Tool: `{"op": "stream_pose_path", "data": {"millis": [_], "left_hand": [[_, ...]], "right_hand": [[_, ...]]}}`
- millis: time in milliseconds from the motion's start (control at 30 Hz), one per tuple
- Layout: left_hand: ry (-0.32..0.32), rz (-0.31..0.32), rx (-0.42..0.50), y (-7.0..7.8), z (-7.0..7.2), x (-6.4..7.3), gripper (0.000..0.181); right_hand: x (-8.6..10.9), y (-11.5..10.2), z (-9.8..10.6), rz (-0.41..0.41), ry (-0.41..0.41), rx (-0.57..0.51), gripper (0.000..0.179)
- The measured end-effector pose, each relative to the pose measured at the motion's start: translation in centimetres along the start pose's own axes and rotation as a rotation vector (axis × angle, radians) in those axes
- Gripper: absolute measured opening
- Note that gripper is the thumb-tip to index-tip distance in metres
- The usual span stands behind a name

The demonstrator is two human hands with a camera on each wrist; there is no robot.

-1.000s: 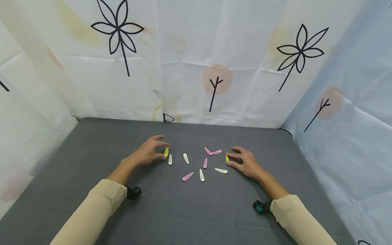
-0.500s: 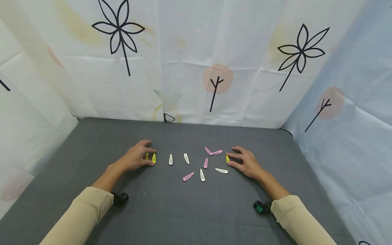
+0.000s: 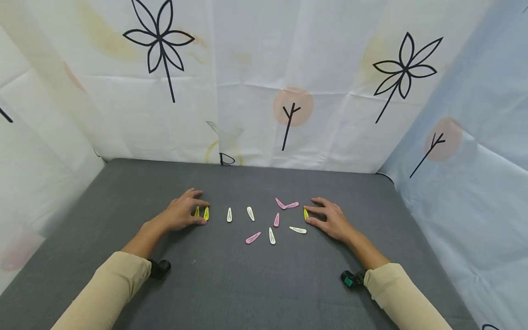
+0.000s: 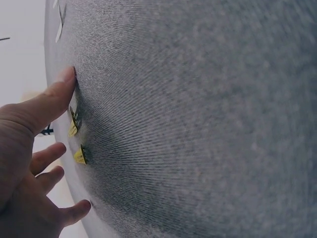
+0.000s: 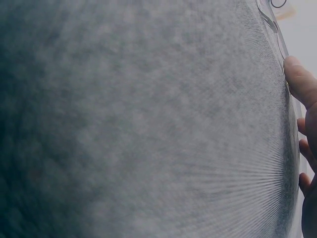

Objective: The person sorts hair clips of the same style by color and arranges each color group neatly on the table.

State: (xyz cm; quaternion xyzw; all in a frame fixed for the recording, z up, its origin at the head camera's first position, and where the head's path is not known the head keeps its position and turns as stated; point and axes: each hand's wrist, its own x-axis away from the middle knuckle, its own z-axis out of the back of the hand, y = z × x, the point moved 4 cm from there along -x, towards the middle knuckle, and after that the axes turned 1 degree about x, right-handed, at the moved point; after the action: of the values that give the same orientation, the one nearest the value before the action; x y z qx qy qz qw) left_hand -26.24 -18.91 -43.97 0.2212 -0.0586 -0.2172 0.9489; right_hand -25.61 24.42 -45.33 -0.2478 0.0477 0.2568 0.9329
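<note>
In the head view my left hand (image 3: 183, 212) holds a yellow snap hair clip (image 3: 206, 213) between thumb and index finger, on the grey cloth. A second yellow hair clip (image 3: 197, 211) lies within the curve of that hand. The left wrist view has two yellow clips (image 4: 80, 154) beyond the thumb (image 4: 57, 96). On the other side, my right hand (image 3: 332, 220) pinches a yellow hair clip (image 3: 306, 214) lengthwise. That clip is hardly visible in the right wrist view, behind the thumb (image 5: 299, 79).
Between the hands lie white hair clips (image 3: 229, 215), several in all, and pink hair clips (image 3: 253, 238), two of them touching near the back (image 3: 292, 205). The grey-covered table (image 3: 247, 284) is bordered by printed white cloth walls (image 3: 255, 68).
My left hand has moved left with its yellow clip, away from the white clip, and then stayed there. The second yellow clip has come into view. My right hand has kept its place.
</note>
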Motion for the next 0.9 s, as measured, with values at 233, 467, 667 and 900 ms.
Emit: {"op": "stream_pose_path", "data": {"millis": [233,467,667,900], "left_hand": [[-0.04,0.02,0.018,-0.35,-0.04,0.27,0.054],[-0.061,0.044,0.02,-0.3,0.08,0.38,0.055],[-0.065,0.053,0.022,-0.25,0.15,0.3,0.056],[-0.056,0.054,0.027,-0.18,0.2,0.29,0.058]], "right_hand": [[-0.06,-0.01,0.02,0.006,0.0,0.002,0.044],[-0.08,0.01,0.01,-0.006,-0.008,-0.004,0.044],[-0.03,0.02,-0.01,-0.007,-0.003,-0.005,0.044],[-0.04,0.19,-0.03,-0.012,-0.004,-0.015,0.044]]}}
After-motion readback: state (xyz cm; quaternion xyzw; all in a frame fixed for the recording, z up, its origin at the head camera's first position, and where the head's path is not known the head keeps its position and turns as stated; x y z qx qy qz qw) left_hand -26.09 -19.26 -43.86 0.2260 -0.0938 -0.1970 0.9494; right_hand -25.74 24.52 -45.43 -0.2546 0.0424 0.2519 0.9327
